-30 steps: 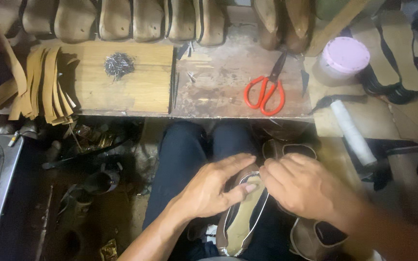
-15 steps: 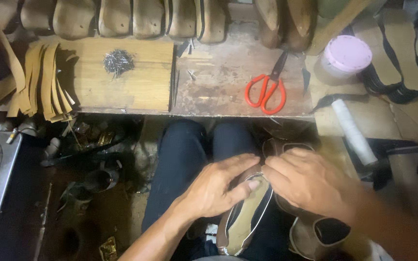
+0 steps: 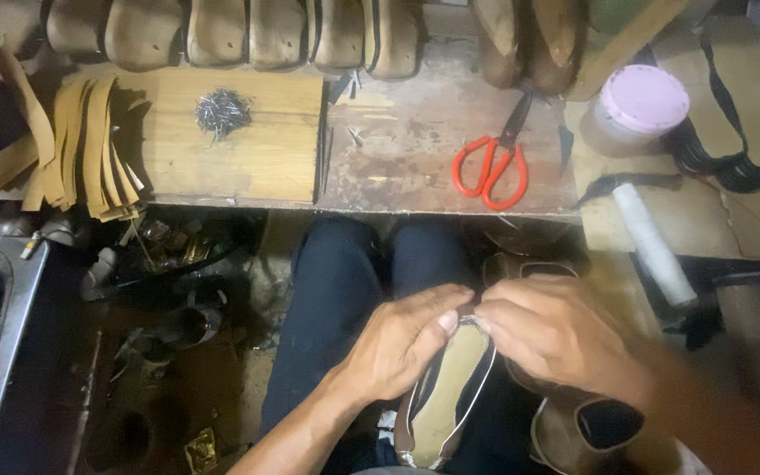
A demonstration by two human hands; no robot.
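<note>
A shoe [image 3: 446, 400] with a tan insole and a dark upper lies on my lap, toe end pointing away from me. My left hand [image 3: 402, 343] grips its left side near the toe, thumb on the rim. From the right, my right hand [image 3: 560, 334] pinches the toe edge with its fingertips. The two hands almost touch at the toe. My legs in dark trousers [image 3: 336, 290] are under the shoe.
A worn wooden bench [image 3: 398, 167] runs across in front, with red-handled scissors [image 3: 492, 167], a pile of small nails [image 3: 222, 113] on a wooden block, tan leather strips [image 3: 90, 145], a pink-lidded jar [image 3: 639, 104] and a white roll [image 3: 653, 242]. Shoe lasts line the back. Another shoe [image 3: 591, 427] lies by my right leg.
My hands have stayed on the shoe's toe; the fingers have shifted slightly closer together along the edge. Nothing else has moved.
</note>
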